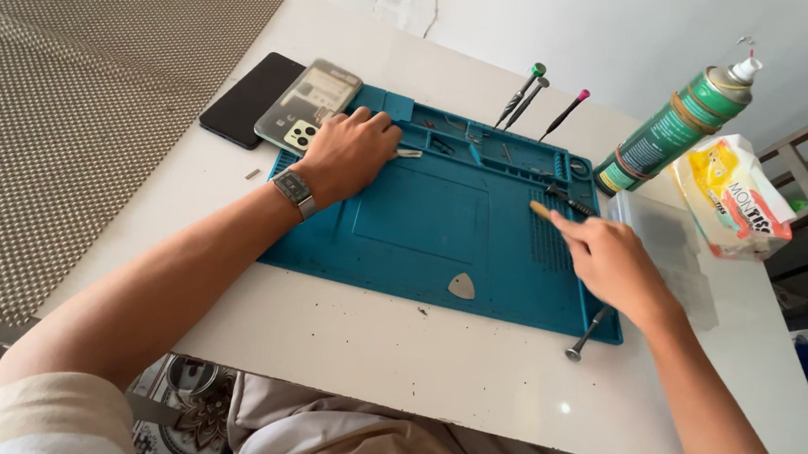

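Note:
A teal repair mat (424, 224) lies on the white table (362, 343). My left hand (350, 151), with a wristwatch on the wrist, rests closed on the mat's upper left corner, with metal tweezers (410, 154) sticking out from under its fingers. Beside it lies an opened phone back (309, 105) and a black phone (249, 98). My right hand (610, 264) grips a slim tool with a pale wooden tip (541, 210) over the mat's right side. A grey triangular pick (462, 285) lies near the mat's front edge.
Three small screwdrivers (538, 96) stand behind the mat. A green spray can (680, 121) and a white-yellow tissue pack (732, 197) sit at the right. Another screwdriver (585, 336) lies off the mat's front right corner. A dotted grey mat (45, 119) covers the left.

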